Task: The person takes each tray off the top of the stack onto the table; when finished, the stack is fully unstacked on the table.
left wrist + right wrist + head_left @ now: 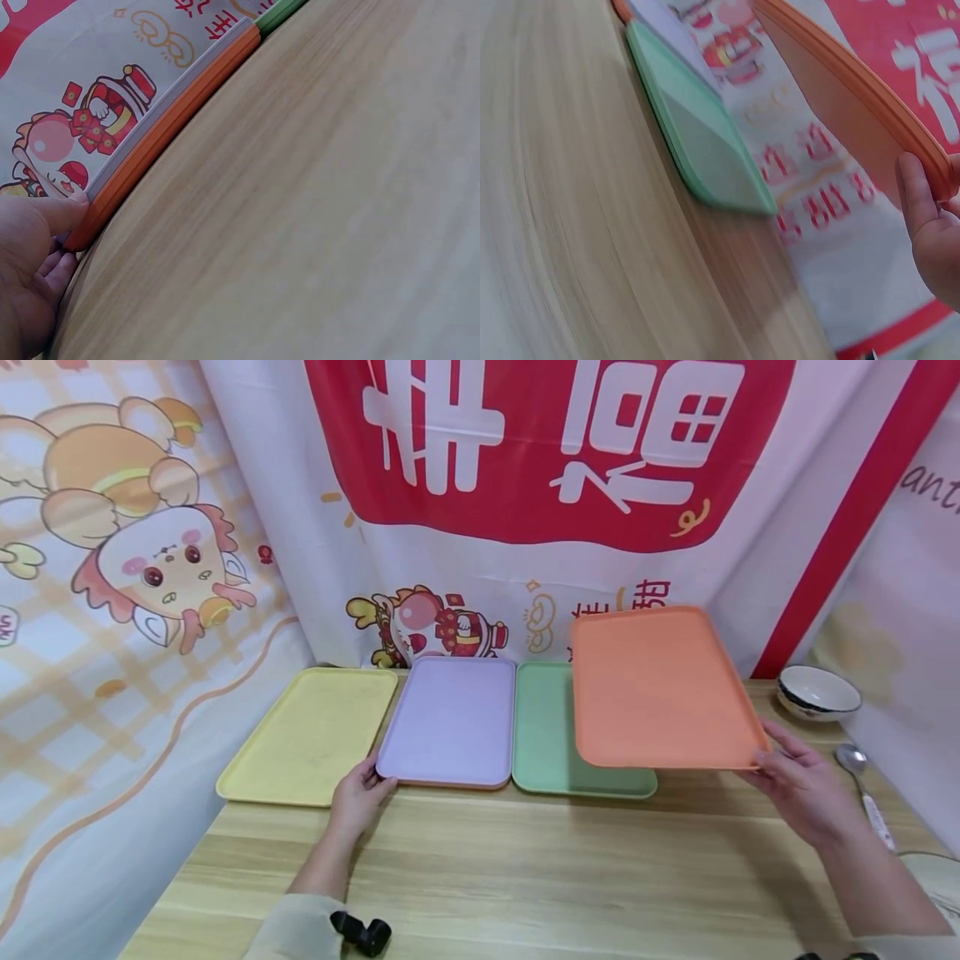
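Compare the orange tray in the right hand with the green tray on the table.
The orange tray is lifted and tilted, held at its near right corner by the right hand; the green tray lies flat on the table, untouched. The orange tray shows whole, while it hides part of the green tray behind it. Both are rectangular trays with rounded corners and raised rims.

Trays: 5, namely 1 yellow tray point(311, 735), 1 purple tray point(452, 722), 1 orange tray beneath it point(169, 131), 1 green tray point(542, 731), 1 raised orange tray point(660, 689). Bowls: 1 point(817, 692). Spoons: 1 point(862, 789).
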Motion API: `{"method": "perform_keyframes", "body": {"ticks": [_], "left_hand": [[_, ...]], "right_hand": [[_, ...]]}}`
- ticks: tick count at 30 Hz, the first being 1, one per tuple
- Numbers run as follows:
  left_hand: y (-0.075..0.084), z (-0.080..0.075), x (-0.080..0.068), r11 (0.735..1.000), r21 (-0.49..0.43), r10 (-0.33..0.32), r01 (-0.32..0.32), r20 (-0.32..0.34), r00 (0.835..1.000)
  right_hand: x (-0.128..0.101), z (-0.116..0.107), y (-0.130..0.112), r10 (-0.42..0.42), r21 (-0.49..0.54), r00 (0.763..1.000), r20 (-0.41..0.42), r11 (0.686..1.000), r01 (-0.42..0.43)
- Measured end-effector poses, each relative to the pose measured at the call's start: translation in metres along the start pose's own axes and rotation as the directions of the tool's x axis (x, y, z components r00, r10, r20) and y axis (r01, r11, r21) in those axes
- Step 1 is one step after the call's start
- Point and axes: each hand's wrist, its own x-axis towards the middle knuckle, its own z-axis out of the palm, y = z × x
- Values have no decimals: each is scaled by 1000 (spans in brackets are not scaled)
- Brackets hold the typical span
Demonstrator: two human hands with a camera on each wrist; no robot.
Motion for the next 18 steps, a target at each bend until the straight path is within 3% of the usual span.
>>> {"method": "perform_keyframes", "body": {"ticks": [4, 9, 15, 18], "left_hand": [[-3, 1, 1, 1000, 2, 2, -2, 2, 1000], [-4, 1, 1, 1000, 6, 6, -6, -2, 1000], [-4, 0, 1, 1000, 4, 9, -9, 0, 1000], [-5, 0, 2, 1000, 1, 7, -7, 1, 1000]], "right_hand": [[-12, -21, -15, -7, -7, 999, -35, 1000, 7], [-25, -45, -28, 7, -92, 985, -170, 995, -23], [-37, -75, -36, 15, -91, 985, -175, 995, -32], [-41, -87, -40, 32, -147, 969, -243, 987, -69]]}}
